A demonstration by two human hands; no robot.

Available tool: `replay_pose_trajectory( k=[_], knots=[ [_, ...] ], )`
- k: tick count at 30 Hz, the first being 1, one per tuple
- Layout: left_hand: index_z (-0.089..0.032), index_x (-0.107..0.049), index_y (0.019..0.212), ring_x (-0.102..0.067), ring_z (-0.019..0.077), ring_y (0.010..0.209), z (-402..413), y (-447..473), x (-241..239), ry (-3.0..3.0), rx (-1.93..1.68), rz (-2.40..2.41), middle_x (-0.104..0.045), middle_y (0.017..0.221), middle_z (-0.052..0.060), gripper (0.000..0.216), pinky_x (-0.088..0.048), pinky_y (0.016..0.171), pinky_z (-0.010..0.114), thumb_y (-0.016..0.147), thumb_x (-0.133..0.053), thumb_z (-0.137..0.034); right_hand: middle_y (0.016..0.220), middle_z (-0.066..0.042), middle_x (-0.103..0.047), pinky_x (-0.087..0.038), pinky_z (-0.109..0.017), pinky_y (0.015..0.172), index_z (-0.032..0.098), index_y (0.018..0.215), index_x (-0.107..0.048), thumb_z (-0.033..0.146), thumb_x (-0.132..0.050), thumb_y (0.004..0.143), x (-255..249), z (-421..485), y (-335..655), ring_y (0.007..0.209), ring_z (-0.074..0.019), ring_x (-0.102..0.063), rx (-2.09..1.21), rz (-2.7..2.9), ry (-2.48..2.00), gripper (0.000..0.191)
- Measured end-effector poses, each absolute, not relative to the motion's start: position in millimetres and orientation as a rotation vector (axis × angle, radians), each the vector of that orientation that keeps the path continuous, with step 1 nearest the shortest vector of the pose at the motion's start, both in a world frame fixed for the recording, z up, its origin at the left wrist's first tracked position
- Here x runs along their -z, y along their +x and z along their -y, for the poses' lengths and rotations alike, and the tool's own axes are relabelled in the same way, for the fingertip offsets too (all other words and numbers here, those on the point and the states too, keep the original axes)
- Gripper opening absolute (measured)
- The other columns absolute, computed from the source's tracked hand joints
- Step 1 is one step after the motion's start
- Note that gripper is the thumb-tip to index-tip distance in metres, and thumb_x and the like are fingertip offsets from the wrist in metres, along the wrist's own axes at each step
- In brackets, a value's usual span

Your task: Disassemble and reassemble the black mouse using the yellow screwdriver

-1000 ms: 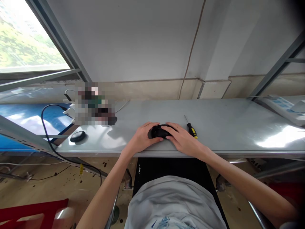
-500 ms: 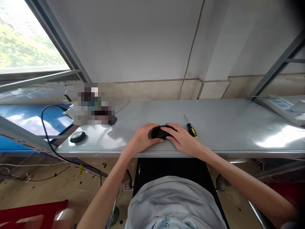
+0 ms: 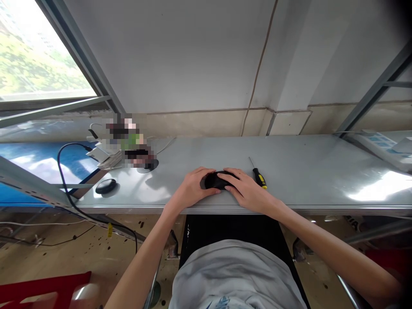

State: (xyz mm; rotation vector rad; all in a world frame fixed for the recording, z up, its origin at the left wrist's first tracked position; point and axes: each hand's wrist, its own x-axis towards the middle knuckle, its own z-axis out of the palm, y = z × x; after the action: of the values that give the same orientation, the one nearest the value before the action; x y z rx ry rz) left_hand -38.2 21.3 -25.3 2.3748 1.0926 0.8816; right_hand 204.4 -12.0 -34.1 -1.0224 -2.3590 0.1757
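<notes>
A black, rounded computer mouse (image 3: pixel 216 180) lies sideways near the front edge of the grey table, between my two hands. My left hand (image 3: pixel 193 187) grips its left end, with the thumb on the near side and the fingers over the far side. On the other end, my right hand (image 3: pixel 244 189) has its fingers across the top and its thumb along the near side. The mouse's underside is hidden. Just beyond my right hand lies a screwdriver (image 3: pixel 259 177) with a black and yellow handle, its thin shaft pointing to the back left.
Another black mouse-like object (image 3: pixel 106 186) rests at the table's left, beside a black cable (image 3: pixel 61 171). Behind it are white boxes (image 3: pixel 104 154) and a blurred-out patch. A metal post (image 3: pixel 35 184) crosses the left side. White papers (image 3: pixel 383 146) lie far right.
</notes>
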Motion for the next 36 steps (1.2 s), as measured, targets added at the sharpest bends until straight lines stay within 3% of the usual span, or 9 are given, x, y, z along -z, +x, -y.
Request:
replay_pose_trajectory(
  k=[10, 17, 26, 31, 34, 36],
  knots=[
    [-0.023, -0.065, 0.127, -0.066, 0.0267, 0.111, -22, -39, 27, 2.367, -0.896, -1.061, -0.068, 0.123, 0.008, 0.054, -0.055, 0.102, 0.043, 0.082, -0.081, -0.049, 0.149, -0.015, -0.051, -0.043, -0.052, 0.116, 0.020, 0.151, -0.046, 0.023, -0.040, 0.107, 39, 11, 205, 0.137, -0.0293, -0.048, -0.171, 2.379, -1.020, 0.044],
    [-0.029, -0.054, 0.144, -0.061, 0.0234, 0.119, -20, -39, 29, 2.398, -0.945, -0.986, -0.057, 0.133, 0.009, 0.060, -0.054, 0.106, 0.043, 0.090, -0.076, -0.039, 0.145, -0.017, -0.051, -0.044, -0.053, 0.115, 0.018, 0.149, -0.048, 0.022, -0.044, 0.105, 37, 11, 205, 0.137, -0.0319, -0.045, -0.096, 2.396, -1.015, 0.044],
    [-0.024, -0.056, 0.135, -0.066, 0.0252, 0.115, -20, -38, 31, 2.366, -0.960, -1.069, -0.066, 0.127, 0.009, 0.051, -0.056, 0.103, 0.043, 0.092, -0.071, -0.046, 0.130, -0.019, -0.050, -0.051, -0.054, 0.104, 0.018, 0.149, -0.048, 0.024, -0.050, 0.103, 29, 12, 203, 0.123, -0.0337, -0.050, -0.006, 2.391, -1.042, 0.047],
    [-0.023, -0.058, 0.125, -0.068, 0.0246, 0.109, -17, -33, 24, 2.324, -0.963, -1.131, -0.071, 0.116, 0.007, 0.034, -0.056, 0.095, 0.039, 0.101, -0.057, -0.048, 0.131, -0.014, -0.056, -0.052, -0.051, 0.103, 0.026, 0.149, -0.041, 0.017, -0.045, 0.102, 20, 8, 208, 0.121, -0.0305, -0.056, -0.165, 2.350, -1.090, 0.047],
    [-0.024, -0.060, 0.123, -0.069, 0.0221, 0.096, -18, -30, 19, 2.346, -0.915, -1.176, -0.072, 0.108, 0.005, 0.030, -0.054, 0.089, 0.036, 0.106, -0.046, -0.044, 0.130, -0.011, -0.057, -0.053, -0.048, 0.098, 0.027, 0.140, -0.047, 0.019, -0.047, 0.103, 12, 5, 211, 0.111, -0.0277, -0.062, -0.267, 2.309, -1.165, 0.038],
    [-0.024, -0.060, 0.128, -0.067, 0.0219, 0.100, -21, -28, 18, 2.372, -0.909, -1.157, -0.071, 0.114, 0.005, 0.030, -0.052, 0.092, 0.036, 0.108, -0.042, -0.039, 0.128, -0.011, -0.057, -0.053, -0.047, 0.096, 0.026, 0.135, -0.052, 0.021, -0.050, 0.103, 8, 1, 213, 0.107, -0.0271, -0.064, -0.283, 2.284, -1.218, 0.032]
  ],
)
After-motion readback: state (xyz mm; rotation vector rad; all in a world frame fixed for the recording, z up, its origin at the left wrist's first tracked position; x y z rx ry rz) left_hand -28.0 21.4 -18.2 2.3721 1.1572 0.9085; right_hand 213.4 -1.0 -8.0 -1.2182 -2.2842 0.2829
